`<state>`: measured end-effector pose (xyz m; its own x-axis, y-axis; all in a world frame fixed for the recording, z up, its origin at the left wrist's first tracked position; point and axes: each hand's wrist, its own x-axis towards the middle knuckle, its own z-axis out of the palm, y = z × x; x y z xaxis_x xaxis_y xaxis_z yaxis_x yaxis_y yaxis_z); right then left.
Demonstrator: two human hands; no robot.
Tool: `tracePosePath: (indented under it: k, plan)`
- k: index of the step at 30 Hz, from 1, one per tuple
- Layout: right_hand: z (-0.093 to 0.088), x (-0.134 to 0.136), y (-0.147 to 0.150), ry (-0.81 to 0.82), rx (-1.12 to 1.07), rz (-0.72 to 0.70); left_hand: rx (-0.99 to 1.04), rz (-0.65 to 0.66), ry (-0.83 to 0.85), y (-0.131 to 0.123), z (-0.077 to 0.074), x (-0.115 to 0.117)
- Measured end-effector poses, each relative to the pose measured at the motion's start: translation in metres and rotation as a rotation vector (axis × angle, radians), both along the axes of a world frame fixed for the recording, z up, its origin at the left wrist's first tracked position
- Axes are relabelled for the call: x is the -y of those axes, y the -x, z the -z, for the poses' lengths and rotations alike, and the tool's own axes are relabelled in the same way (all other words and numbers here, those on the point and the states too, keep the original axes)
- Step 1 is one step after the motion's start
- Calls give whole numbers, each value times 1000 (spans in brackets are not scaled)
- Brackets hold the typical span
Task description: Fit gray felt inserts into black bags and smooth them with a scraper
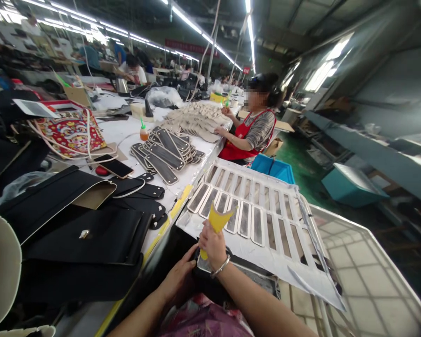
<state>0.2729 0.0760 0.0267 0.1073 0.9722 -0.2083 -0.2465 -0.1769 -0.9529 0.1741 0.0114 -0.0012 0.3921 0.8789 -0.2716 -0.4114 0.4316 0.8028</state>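
Note:
My right hand (213, 244) is closed around a yellow scraper-like tool (219, 219) with a notched, flared end pointing up. Its lower end reaches down by a black tray (256, 276) with a grey, worn surface, close in front of my body. On the near left side of that tray, my left hand (179, 277) grips the black edge; some of its fingers are hidden. Just beyond my hands lies a white slotted board (284, 255), with dark strips with pale rims (244, 219) set in rows on it.
Left are black leather bag pieces (87, 234), a phone (112, 166) and a small glue bottle (143, 131). Stacked dark straps (166, 154) lie on the white table (126, 128). A co-worker in a red apron (247, 138) sits beyond the board. A wire-framed crate (365, 262) stands right.

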Motion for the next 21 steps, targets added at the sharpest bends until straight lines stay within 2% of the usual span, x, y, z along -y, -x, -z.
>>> tracePosePath:
  k: [4,10,13,18,21]
  plan:
    - [0,-10,-8,30,-220,103,-47,-1,-97,3,15,-1]
    - [6,-9,2,65,-211,84,-218,15,-140,6,20,-2]
    - [9,-3,4,2,-76,41,-264,8,-143,2,19,-1]
    - [11,12,6,-306,352,-146,-184,-97,-106,-3,19,-1]
    - [8,10,7,-293,296,-190,-135,-81,-36,1,20,0]
